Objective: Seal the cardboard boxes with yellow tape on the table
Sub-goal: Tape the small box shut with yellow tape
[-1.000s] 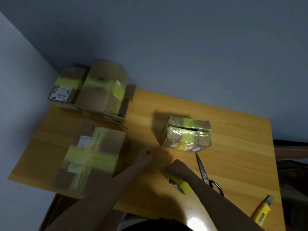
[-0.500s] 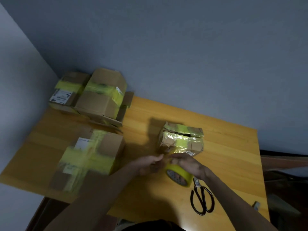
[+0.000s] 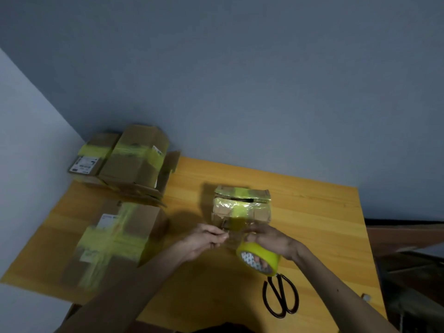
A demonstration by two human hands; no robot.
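- Mostly, motion blur smears the large brown cardboard box crossed with yellow tape [image 3: 115, 239] at the near left of the light wooden bench [image 3: 312, 212]. Its white label cannot be read.
- Between the hands, a short pulled length of tape [image 3: 234, 234] is see-through and faint. Its edges are hard to trace against the box behind it.
- The left hand [image 3: 206, 239] pinches the free end of that length, its fingers [image 3: 219, 235] curled together.
- The right hand [image 3: 271, 239] holds the round roll of yellow tape [image 3: 264, 252] near the middle of the bench, with fingers [image 3: 262, 262] hooked through its core.
- The roll hides the blade tips of the black-handled scissors [image 3: 280, 296], which lie just near of it.
- The small crumpled brown cardboard box banded in yellow tape [image 3: 241, 207] stands mid-bench, just beyond the hands. A dark slit shows under its top flap, but nothing inside can be seen.
- Two more taped boxes sit touching in the far left corner, a larger brown carton [image 3: 134, 162] and a smaller labelled carton [image 3: 92, 152]. Both are closed, so their contents are hidden.
- A tiny pale object [image 3: 365, 296] at the right edge of the bench is too small to identify.
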